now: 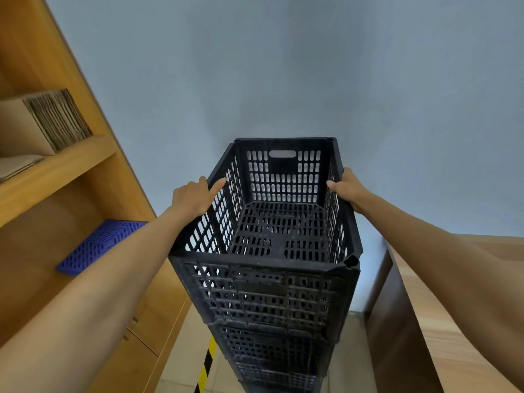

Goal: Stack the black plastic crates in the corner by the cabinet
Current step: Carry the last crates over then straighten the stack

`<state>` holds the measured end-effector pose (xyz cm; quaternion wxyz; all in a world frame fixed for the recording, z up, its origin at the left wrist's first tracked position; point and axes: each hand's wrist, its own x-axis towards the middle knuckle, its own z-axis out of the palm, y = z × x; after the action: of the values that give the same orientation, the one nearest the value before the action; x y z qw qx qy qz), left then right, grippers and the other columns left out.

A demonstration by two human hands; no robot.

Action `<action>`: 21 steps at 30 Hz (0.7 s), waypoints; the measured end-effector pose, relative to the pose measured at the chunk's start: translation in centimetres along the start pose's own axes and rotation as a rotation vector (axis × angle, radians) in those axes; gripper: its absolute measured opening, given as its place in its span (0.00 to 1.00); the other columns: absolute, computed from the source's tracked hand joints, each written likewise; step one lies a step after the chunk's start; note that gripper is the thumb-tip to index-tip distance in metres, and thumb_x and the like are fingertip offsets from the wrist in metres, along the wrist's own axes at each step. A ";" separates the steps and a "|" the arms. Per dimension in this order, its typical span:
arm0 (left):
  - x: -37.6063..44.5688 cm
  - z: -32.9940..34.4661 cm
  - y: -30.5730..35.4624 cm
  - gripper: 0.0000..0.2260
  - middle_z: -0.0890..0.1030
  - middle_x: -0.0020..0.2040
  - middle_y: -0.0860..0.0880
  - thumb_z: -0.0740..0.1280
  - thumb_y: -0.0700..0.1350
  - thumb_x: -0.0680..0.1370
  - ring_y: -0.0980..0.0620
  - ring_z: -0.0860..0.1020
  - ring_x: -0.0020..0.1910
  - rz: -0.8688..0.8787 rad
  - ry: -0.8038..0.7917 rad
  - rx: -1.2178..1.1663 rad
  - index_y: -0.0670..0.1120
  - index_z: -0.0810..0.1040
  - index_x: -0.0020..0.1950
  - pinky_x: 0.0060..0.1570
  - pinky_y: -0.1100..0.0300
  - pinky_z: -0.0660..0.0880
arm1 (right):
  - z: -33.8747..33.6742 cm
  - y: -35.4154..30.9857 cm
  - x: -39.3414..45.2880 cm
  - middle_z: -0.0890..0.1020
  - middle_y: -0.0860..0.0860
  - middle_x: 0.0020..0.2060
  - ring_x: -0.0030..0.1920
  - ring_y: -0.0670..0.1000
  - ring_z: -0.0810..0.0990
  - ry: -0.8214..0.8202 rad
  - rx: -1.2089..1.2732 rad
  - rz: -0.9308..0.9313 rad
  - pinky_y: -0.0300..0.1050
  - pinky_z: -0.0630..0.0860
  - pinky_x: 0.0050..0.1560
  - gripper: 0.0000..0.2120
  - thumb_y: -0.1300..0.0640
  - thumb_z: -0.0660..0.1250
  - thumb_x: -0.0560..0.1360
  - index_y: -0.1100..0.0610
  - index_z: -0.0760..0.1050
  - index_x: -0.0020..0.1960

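A black perforated plastic crate (pixel 272 290) sits on top of a stack of similar black crates (pixel 272 361) in the corner, in front of the pale wall. It is empty and upright. My left hand (pixel 192 198) grips the crate's left rim, thumb inside and fingers curled over the outside. On the opposite rim, my right hand (pixel 347 191) holds on the same way, thumb pointing inward. Both arms reach forward at about the same height.
A wooden cabinet (pixel 71 171) stands at the left, with flattened cardboard (pixel 42 123) on a shelf and a blue perforated panel (pixel 99 246) on a lower one. A wooden desk (pixel 442 316) is close at the right. Yellow-black tape (pixel 207 364) marks the tiled floor.
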<state>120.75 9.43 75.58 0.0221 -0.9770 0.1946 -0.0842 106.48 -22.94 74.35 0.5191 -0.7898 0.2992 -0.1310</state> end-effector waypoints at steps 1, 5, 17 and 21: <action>-0.1 0.1 -0.1 0.38 0.79 0.41 0.45 0.39 0.71 0.77 0.45 0.76 0.39 -0.003 -0.002 0.007 0.42 0.72 0.61 0.40 0.53 0.69 | 0.1 0.1 0.0 0.69 0.63 0.68 0.66 0.61 0.71 -0.005 0.004 0.004 0.53 0.72 0.63 0.26 0.61 0.62 0.80 0.64 0.55 0.73; -0.1 0.1 -0.6 0.37 0.78 0.40 0.46 0.40 0.70 0.77 0.45 0.76 0.39 -0.018 -0.017 0.030 0.42 0.70 0.64 0.39 0.53 0.69 | 0.6 -0.2 0.0 0.68 0.62 0.69 0.67 0.61 0.71 -0.009 -0.002 -0.002 0.51 0.71 0.64 0.26 0.61 0.60 0.80 0.64 0.54 0.74; -1.7 0.8 1.0 0.41 0.65 0.74 0.41 0.41 0.71 0.76 0.38 0.71 0.67 -0.120 -0.064 -0.144 0.42 0.55 0.78 0.62 0.42 0.68 | 0.7 0.1 -1.2 0.56 0.62 0.75 0.73 0.64 0.62 -0.001 -0.208 -0.103 0.58 0.62 0.73 0.35 0.51 0.63 0.79 0.63 0.49 0.77; -2.8 0.3 2.2 0.40 0.59 0.77 0.42 0.41 0.70 0.77 0.37 0.63 0.72 -0.131 -0.037 -0.170 0.43 0.54 0.79 0.68 0.40 0.61 | 0.5 0.6 -1.4 0.53 0.61 0.77 0.75 0.65 0.57 -0.009 -0.315 -0.177 0.59 0.58 0.74 0.36 0.47 0.60 0.80 0.60 0.47 0.79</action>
<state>117.44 8.52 74.71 -0.0627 -0.9874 0.1362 -0.0506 105.48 -21.92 73.76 0.3767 -0.8852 0.2431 -0.1240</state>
